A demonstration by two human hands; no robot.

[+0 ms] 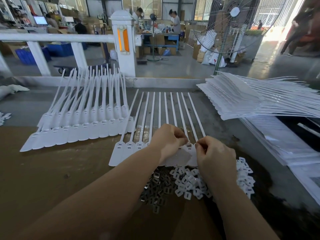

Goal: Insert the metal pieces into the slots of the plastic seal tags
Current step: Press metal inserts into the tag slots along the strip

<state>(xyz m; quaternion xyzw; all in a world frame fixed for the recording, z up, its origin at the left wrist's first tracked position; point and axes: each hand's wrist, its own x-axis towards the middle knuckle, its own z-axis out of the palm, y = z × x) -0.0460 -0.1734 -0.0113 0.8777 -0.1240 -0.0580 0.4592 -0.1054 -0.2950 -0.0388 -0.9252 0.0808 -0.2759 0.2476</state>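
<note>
A joined row of white plastic seal tags (131, 148) lies flat on the table, straps pointing away from me. My left hand (167, 141) hovers over the right part of the row, fingertips curled and pinching something small at a tag head (189, 146). My right hand (214, 153) is just right of it, thumb and forefinger pinched together at the last tag's top. What each pinches is too small to tell. Below the hands lie a heap of dark metal pieces (159, 189) and a heap of small white plastic caps (188, 183).
Overlapping rows of seal tags (83, 125) lie fanned at the left. A tall stack of tag sheets (242, 99) sits at the right, above flat sheets (285, 141). A white railing (57, 38) and a standing fan (230, 23) are beyond the table. People work at far benches.
</note>
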